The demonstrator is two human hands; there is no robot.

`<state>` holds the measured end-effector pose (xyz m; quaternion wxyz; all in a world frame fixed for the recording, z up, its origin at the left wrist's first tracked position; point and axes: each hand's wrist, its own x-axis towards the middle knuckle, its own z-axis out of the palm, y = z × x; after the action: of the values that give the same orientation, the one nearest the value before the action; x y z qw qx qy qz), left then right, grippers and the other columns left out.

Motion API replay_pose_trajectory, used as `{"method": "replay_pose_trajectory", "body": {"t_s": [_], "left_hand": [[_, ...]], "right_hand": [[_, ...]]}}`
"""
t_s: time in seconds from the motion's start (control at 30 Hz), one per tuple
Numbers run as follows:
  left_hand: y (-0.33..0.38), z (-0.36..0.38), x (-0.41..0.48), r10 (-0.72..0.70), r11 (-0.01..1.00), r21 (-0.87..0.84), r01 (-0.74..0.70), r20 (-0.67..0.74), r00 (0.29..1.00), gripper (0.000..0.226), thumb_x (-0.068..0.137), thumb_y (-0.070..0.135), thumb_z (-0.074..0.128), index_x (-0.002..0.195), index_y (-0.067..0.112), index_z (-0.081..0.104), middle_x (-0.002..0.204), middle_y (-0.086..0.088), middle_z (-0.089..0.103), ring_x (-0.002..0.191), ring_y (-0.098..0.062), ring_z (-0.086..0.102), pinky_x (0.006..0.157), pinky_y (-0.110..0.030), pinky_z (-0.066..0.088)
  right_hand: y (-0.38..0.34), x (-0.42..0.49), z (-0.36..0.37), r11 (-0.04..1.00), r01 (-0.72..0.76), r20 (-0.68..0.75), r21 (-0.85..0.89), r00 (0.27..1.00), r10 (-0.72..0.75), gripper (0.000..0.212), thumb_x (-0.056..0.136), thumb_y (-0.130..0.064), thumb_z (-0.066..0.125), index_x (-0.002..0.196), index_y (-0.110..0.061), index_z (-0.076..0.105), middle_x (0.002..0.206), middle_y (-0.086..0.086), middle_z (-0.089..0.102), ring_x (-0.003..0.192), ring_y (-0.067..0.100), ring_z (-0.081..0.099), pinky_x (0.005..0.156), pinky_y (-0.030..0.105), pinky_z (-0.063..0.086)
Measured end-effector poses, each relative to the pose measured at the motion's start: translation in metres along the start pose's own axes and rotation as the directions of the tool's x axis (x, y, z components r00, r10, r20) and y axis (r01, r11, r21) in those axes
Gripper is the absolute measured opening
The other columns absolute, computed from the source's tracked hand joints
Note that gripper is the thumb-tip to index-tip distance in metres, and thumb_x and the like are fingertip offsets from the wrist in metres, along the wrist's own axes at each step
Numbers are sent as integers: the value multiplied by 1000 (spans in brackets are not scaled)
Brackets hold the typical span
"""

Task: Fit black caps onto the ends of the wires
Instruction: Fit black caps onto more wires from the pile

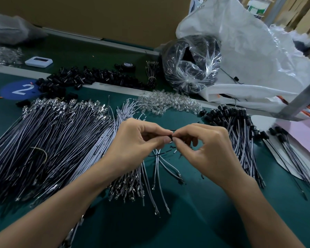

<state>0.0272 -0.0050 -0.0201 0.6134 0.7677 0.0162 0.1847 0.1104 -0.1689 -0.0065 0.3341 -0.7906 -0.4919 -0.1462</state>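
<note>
Your left hand and right hand meet fingertip to fingertip above the green table. Between them you pinch one black cap: the left thumb and forefinger grip it from the left, the right thumb and forefinger close on it from the right. A thin wire hangs down from the cap toward the table; whether its end is already seated in the cap cannot be told.

Taking the cap as the landmark: just below it lie a few loose pale wires. To its left, passing under your left wrist, spreads the large fan of uncapped wires, their metal ends pointing away from you. To its right lies the bundle of capped wires. Beyond it sits a heap of clear parts, and farther beyond and left, the pile of loose caps. Beyond and right stands a clear bag of dark goods against a white sack.
</note>
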Motion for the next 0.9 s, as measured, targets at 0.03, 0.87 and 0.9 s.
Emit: {"method": "replay_pose_trajectory", "body": {"t_s": [0.03,0.87,0.9], "left_hand": [[0,0,0,3,1000,-6,-3,3,1000,22,77,0,77,88,19,78,77,-3,76,65,-11,68,67,-24,58],[-3,2,-1,-6,997,-82,6,7,1000,20,73,-3,77,84,14,77,74,-4,76,62,-13,69,64,-20,57],[-3,2,-1,-8,996,-87,9,9,1000,21,74,-4,77,84,14,77,74,-6,76,62,-13,69,64,-20,57]], "right_hand": [[0,0,-1,1000,2,-1,12,1000,-2,5,80,-4,73,83,-7,75,70,-5,66,64,5,55,65,8,41],[-6,-2,1,987,-70,-63,144,995,79,11,76,1,77,81,-8,78,68,-4,73,57,7,67,57,27,54],[-7,-2,1,988,-67,-65,140,995,77,10,76,1,76,80,-8,78,67,-4,72,57,6,66,56,26,53]]}}
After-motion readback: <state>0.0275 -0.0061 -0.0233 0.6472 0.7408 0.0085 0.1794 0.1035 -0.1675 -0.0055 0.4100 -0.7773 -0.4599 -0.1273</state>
